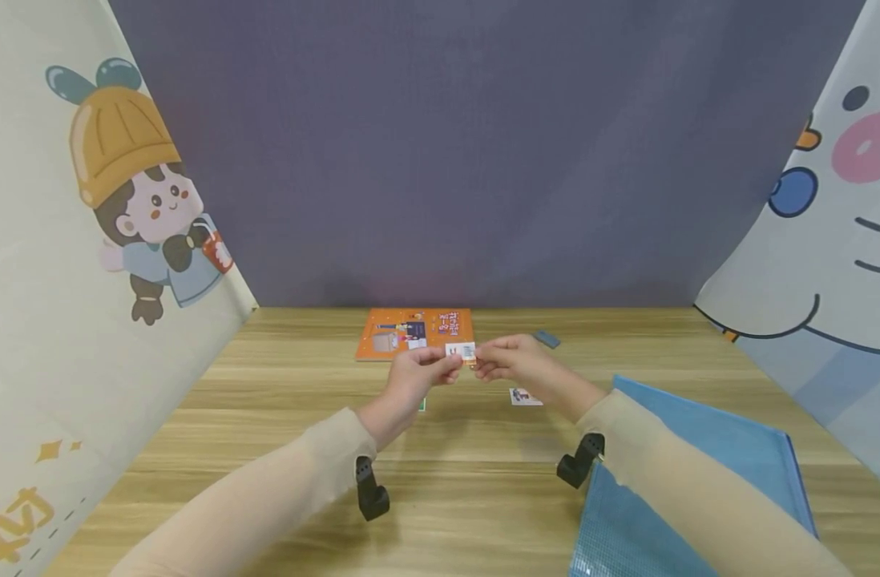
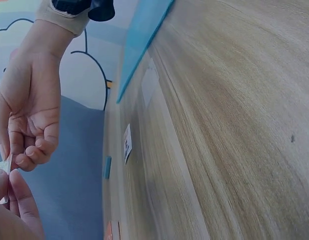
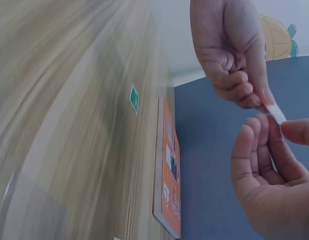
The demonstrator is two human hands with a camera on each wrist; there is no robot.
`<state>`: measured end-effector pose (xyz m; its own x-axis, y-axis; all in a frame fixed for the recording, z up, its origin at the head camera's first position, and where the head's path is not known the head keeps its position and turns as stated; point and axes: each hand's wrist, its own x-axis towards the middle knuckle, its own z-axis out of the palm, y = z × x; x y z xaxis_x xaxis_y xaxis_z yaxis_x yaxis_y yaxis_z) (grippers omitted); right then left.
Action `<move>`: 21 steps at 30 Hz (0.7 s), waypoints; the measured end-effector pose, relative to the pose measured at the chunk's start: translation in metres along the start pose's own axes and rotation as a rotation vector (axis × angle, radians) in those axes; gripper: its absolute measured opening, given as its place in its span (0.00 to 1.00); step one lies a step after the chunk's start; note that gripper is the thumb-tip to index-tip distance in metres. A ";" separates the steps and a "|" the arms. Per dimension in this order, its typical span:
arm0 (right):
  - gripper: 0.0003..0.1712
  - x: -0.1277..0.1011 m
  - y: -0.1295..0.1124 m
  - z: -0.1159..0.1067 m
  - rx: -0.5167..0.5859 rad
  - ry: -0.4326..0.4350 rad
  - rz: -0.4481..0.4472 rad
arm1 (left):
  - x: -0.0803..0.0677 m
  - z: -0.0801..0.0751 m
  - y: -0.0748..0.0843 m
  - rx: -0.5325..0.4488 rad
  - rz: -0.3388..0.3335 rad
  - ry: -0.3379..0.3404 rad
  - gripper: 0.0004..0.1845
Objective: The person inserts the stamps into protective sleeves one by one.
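Both hands meet over the middle of the table, at a small white printed card (image 1: 460, 351). My left hand (image 1: 413, 383) pinches the card's left end between thumb and fingers. Its right end is pinched by my right hand (image 1: 525, 365), whose other fingers curl loosely in the right wrist view. There the card (image 3: 276, 113) appears nearly edge-on, bridging the two hands. Below the right hand, another card (image 1: 523, 397) with a picture lies on the wood. A green-and-white card (image 3: 134, 99) lies below the left hand, which mostly hides it in the head view.
Behind the hands is an orange book or box (image 1: 382, 324) with cartoon print. A grey-blue small block (image 1: 547, 339) lies to its right. A blue mesh-like pouch (image 1: 707, 433) covers the right front of the table (image 1: 281, 417), partly under the right forearm.
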<state>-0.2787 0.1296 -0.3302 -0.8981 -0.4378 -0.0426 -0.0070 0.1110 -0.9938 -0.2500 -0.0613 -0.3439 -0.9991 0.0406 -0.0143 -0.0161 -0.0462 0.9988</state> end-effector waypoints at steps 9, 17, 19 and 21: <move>0.17 0.002 0.005 -0.001 -0.026 0.011 -0.027 | 0.001 0.000 -0.002 0.000 -0.026 -0.019 0.10; 0.17 0.003 0.009 0.001 -0.011 0.068 -0.050 | 0.002 0.003 -0.004 -0.004 0.000 -0.010 0.12; 0.17 0.002 0.009 0.001 -0.009 0.072 -0.059 | 0.002 0.003 -0.004 0.003 0.008 -0.005 0.12; 0.17 0.002 0.008 0.002 -0.005 0.076 -0.062 | 0.002 0.004 -0.005 0.005 0.014 0.000 0.12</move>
<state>-0.2796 0.1280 -0.3386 -0.9268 -0.3745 0.0271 -0.0655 0.0902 -0.9938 -0.2521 -0.0574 -0.3484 -0.9992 0.0403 -0.0001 -0.0017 -0.0415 0.9991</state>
